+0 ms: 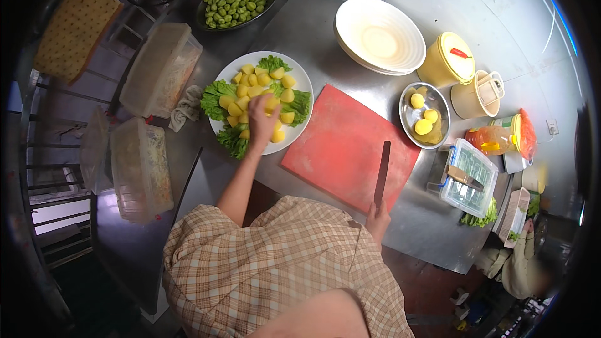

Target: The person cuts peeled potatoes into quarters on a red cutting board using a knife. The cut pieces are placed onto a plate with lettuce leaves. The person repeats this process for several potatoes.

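My left hand [263, 122] reaches over a white plate [304, 75]. Its fingertips meet the peeled yellow potato chunks [255, 91] in the middle; whether they grip one is unclear. Green lettuce leaves [220, 98] lie around and under the chunks. In my right hand [378, 219] is the handle end of a long-bladed knife [382, 173], its blade pointing away from me above a red cutting board [345, 138]. Beyond the board's right corner, a steel bowl [401, 115] holds several whole yellow potatoes [423, 126].
Stacked white bowls [380, 35] and a yellow lidded tub [446, 58] stand along the wall. A peeler-like tool [464, 178] lies on a clear lidded box [474, 197]. Green fruits [237, 3] fill a far basin. Plastic bins [143, 169] and a rag [185, 108] sit left; another person's sleeve [514, 267] shows right.
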### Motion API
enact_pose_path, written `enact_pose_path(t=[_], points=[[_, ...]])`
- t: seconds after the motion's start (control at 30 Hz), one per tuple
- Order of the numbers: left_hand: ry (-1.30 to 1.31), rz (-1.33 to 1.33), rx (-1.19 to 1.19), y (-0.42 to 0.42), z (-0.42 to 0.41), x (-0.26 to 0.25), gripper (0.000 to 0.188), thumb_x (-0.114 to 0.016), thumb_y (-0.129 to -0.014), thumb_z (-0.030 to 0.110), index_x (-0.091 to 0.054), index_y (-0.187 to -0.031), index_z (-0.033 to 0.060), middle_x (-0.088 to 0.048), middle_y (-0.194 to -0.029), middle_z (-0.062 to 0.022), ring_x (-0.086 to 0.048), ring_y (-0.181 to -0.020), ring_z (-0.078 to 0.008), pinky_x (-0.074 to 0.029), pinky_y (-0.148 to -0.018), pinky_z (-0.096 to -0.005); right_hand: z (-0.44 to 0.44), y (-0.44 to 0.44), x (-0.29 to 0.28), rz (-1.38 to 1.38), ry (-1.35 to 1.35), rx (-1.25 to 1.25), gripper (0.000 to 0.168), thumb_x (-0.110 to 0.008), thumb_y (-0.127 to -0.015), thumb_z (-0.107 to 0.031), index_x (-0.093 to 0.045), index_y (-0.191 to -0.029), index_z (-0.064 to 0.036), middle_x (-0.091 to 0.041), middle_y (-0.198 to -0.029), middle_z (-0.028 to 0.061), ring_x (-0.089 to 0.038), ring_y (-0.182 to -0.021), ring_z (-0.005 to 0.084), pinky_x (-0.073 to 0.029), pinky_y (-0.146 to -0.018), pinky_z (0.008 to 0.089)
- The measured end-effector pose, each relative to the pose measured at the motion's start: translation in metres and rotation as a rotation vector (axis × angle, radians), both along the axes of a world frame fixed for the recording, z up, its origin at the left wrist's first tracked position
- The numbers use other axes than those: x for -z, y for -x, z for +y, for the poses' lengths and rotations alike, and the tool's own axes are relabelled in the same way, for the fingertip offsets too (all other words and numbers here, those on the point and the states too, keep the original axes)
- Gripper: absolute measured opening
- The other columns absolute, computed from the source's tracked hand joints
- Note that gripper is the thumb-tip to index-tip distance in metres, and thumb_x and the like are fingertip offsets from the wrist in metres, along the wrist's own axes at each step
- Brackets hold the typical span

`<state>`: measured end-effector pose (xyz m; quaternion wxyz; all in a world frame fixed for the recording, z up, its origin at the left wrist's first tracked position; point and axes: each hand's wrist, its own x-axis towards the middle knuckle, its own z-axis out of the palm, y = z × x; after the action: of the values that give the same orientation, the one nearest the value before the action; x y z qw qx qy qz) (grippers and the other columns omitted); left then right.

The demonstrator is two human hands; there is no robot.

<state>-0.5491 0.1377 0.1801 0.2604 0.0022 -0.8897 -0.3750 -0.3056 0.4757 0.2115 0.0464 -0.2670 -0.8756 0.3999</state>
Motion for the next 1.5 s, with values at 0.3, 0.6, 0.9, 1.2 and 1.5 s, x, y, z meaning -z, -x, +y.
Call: enact_pose_path(t=[0.3, 0.6, 0.9, 1.2, 1.5], points=[[0.211, -0.057, -0.108, 0.044, -0.083, -0.008, 0.033, -0.073, -0.086, 0.014, -0.066, -0.116, 0.0038, -0.061, -0.118, -0.0161, -0.059, -0.109, -0.0346, -0.048, -0.093, -0.0432, 0.010, -0.004, 0.007, 0.083, -0.031, 0.047, 0.013, -0.059, -0.095, -0.009, -0.061, -0.102, 0.001, -0.056, -0.062, 0.0189, -0.056, -0.053, 0.0293, -0.043, -0.053, 0.0410], [-0.081, -0.062, 0.893, 0.058, 0.252, -0.050, 0.033, -0.072, -0.084, 0.007, -0.065, -0.116, 0.0045, -0.060, -0.116, -0.0142, -0.061, -0.107, -0.0329, -0.051, -0.091, -0.0401, 0.026, -0.033, 0.009, -0.147, 0.145, 0.216, 0.024, -0.059, -0.095, -0.013, -0.060, -0.115, 0.000, -0.059, -0.060, 0.0200, -0.060, -0.054, 0.0353, -0.045, -0.056, 0.0442], [0.338, -0.460, 0.938, 0.069, 0.444, 0.009, 0.064, -0.082, -0.075, 0.026, -0.050, -0.128, 0.0118, -0.058, -0.114, -0.0219, -0.056, -0.111, -0.0410, -0.048, -0.094, -0.0488, 0.029, -0.053, 0.001, -0.122, 0.164, 0.324, 0.022, -0.060, -0.096, -0.014, -0.060, -0.112, 0.001, -0.058, -0.059, 0.0191, -0.057, -0.050, 0.0328, -0.043, -0.052, 0.0429], [-0.157, -0.208, 0.972, 0.035, 0.354, -0.032, 0.049, -0.076, -0.075, 0.013, -0.050, -0.116, 0.0046, -0.061, -0.109, -0.0180, -0.057, -0.104, -0.0387, -0.047, -0.093, -0.0466, 0.032, -0.042, -0.004, -0.091, 0.084, 0.264, 0.025, -0.058, -0.096, -0.012, -0.058, -0.118, 0.000, -0.064, -0.073, 0.0229, -0.064, -0.065, 0.0406, -0.047, -0.059, 0.0466], [-0.026, -0.302, 0.758, -0.022, 0.202, 0.019, 0.054, -0.082, -0.070, 0.006, -0.053, -0.116, 0.0048, -0.061, -0.110, -0.0143, -0.059, -0.102, -0.0353, -0.048, -0.093, -0.0452, 0.009, 0.013, -0.001, -0.058, -0.068, -0.113, 0.027, -0.056, -0.095, -0.011, -0.054, -0.121, -0.006, -0.067, -0.095, 0.0243, -0.065, -0.085, 0.0460, -0.052, -0.069, 0.0518]])
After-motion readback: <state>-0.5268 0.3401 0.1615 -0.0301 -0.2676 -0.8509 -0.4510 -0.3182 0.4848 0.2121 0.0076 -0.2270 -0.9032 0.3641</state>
